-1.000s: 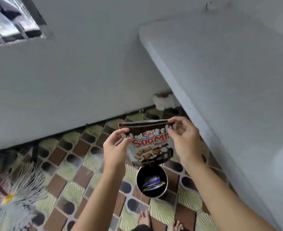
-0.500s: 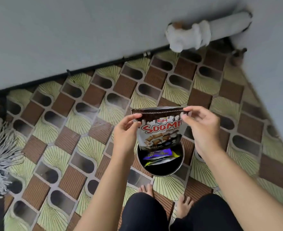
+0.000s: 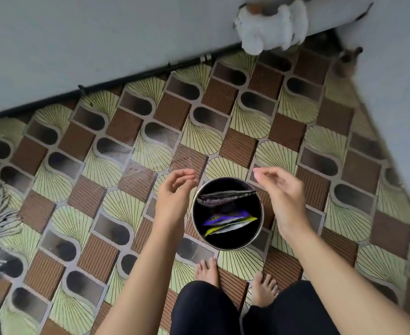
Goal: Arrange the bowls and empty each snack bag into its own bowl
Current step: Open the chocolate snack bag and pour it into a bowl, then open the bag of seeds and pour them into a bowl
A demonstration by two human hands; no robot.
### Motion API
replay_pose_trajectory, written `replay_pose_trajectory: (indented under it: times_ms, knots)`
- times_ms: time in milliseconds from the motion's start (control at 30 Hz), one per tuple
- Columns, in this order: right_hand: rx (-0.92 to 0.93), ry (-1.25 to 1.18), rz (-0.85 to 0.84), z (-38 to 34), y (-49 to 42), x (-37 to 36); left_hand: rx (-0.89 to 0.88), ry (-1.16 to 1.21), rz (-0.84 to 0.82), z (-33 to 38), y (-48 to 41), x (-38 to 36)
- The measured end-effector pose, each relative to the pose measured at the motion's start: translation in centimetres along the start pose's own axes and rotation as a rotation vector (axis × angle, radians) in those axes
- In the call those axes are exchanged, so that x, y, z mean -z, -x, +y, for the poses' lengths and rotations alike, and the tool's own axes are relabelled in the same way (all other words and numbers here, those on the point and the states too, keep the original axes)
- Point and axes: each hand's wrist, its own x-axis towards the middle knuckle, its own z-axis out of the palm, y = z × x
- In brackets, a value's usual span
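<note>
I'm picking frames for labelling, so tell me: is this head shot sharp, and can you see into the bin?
Head view: centre fairly sharp, both hands slightly soft; right edge smeared by motion blur; straight wall base bowed by the wide lens; bin interior black, only wrappers showing.

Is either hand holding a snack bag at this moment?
No. The left hand and the right hand are open and empty above the bin, and the dark bag lies inside it.
</note>
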Motion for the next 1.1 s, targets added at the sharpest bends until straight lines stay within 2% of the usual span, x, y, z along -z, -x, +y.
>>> replay_pose_trajectory:
  times_ms: [133, 233, 367, 533, 767, 1000, 1100]
  knots:
    - [0.040, -0.022, -0.046, -8.5, 3.7, 0.3, -0.071, 0.069, -0.008, 7.5, 5.3, 0.6]
    - [0.101, -0.022, -0.119, -16.0, 7.6, 0.7, -0.178, 0.033, -0.054, 14.1, 10.1, 1.4]
    - [0.222, -0.007, -0.170, -26.4, 13.3, 2.6, -0.322, 0.023, -0.200, 23.0, 17.3, 1.8]
    - [0.364, -0.065, -0.124, -37.3, 20.1, 7.6, -0.513, -0.067, -0.366, 31.7, 26.8, -0.8]
    - [0.531, -0.181, 0.136, -44.4, 27.8, 17.0, -0.666, -0.130, -0.666, 37.9, 38.1, -8.8]
    - [0.635, -0.325, 0.461, -44.9, 34.1, 28.2, -0.914, -0.299, -0.919, 39.0, 46.7, -18.3]
    - [0.658, -0.336, 0.648, -43.6, 36.5, 33.8, -0.944, -0.356, -1.049, 38.0, 50.3, -23.0]
